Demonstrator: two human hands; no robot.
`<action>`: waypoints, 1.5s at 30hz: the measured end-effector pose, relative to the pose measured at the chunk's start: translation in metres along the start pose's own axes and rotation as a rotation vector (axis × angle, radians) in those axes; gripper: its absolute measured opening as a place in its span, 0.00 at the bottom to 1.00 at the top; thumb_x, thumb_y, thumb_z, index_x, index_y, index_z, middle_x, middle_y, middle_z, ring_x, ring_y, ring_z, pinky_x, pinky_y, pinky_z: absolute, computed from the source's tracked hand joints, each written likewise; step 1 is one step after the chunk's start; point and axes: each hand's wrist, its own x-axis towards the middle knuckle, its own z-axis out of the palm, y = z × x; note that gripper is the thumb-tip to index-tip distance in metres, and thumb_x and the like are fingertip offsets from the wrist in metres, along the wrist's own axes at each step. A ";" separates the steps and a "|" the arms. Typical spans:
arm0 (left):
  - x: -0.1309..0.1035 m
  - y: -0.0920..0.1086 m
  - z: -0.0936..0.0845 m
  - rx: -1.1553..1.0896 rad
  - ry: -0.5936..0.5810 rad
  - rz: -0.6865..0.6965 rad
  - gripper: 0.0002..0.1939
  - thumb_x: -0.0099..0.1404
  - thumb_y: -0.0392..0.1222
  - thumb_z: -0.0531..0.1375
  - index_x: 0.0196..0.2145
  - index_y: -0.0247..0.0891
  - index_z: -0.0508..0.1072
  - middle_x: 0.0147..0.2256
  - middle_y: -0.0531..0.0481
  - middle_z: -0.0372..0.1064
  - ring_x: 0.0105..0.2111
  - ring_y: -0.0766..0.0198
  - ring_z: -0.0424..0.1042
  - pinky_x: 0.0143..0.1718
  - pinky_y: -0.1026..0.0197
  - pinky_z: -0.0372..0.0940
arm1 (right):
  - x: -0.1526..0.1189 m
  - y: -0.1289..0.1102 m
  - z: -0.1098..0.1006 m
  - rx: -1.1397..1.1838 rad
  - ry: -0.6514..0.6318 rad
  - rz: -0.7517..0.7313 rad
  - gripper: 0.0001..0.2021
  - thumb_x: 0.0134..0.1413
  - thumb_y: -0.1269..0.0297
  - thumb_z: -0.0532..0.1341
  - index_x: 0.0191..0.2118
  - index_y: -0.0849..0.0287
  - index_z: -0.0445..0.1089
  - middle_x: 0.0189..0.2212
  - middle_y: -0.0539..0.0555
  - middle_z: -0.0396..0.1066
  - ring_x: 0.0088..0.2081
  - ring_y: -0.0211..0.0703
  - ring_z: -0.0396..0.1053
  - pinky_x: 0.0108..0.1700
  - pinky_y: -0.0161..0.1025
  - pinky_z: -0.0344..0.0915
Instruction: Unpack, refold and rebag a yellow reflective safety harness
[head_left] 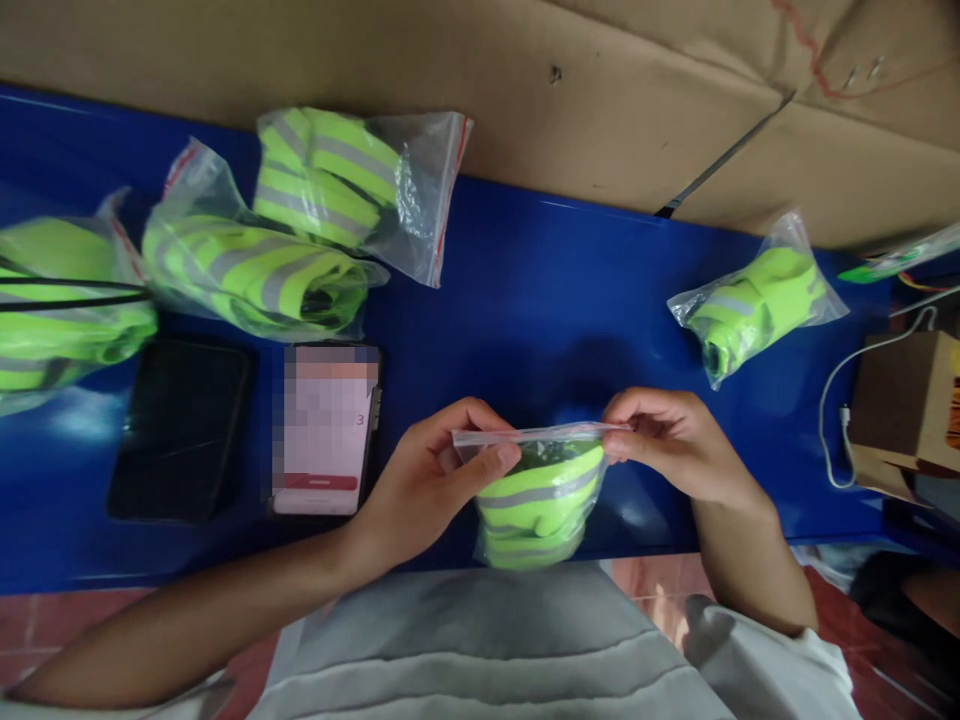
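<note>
Near edge of table (525, 300), centre: left hand (427, 480) and right hand (675, 445) each pinch one end of the zip strip of a clear bag (536, 500). The bag hangs upright between them, partly over the edge, holding a folded neon-yellow vest with grey reflective bands.

Step in hand, as judged: closing the bag's seal, vest already inside. Next move would call for thumb and finger pressed together along the strip from one end to the other, keeping the two lips aligned and letting trapped air out.

Left of the hands: lit phone (326, 430), screen blurred apart from a "3"; beside it a dark phone (180, 430).

Further back, left: three packed bags (300, 230), two with red seal strips. Right: one more packed bag (757, 300).

Right edge: cardboard box (900, 400), white cable (832, 400).

Far edge: cardboard sheets (600, 90). No brand or label legible.
</note>
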 end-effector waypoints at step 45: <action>-0.001 0.000 0.000 0.231 0.060 0.047 0.11 0.68 0.50 0.67 0.39 0.40 0.82 0.35 0.51 0.80 0.31 0.68 0.75 0.30 0.71 0.68 | -0.008 0.003 0.016 -0.422 0.088 -0.324 0.04 0.62 0.71 0.65 0.38 0.55 0.71 0.31 0.48 0.71 0.31 0.35 0.67 0.33 0.34 0.66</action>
